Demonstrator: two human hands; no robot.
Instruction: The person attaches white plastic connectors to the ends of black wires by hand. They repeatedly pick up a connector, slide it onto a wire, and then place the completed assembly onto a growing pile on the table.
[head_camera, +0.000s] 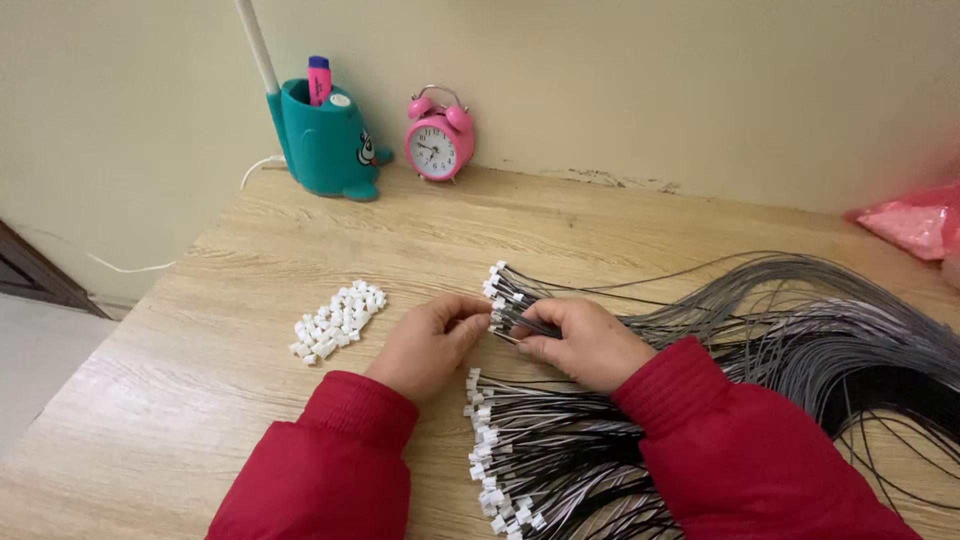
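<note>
a teal holder (325, 140) and a pink clock (438, 140) stand by the wall. on the table (200, 380), a heap of white plugs (338, 320) lies left of the left hand (430, 345), whose fingertips pinch something small at the wire ends, likely one plug. the right hand (585, 345) grips a thin bunch of wires (520, 320), tips pointing left. capped wires (540, 450) lie under the wrists; a loose grey mass (820, 320) spreads right. this looks like fitting a plug; next it needs lining up squarely with the tips.
</note>
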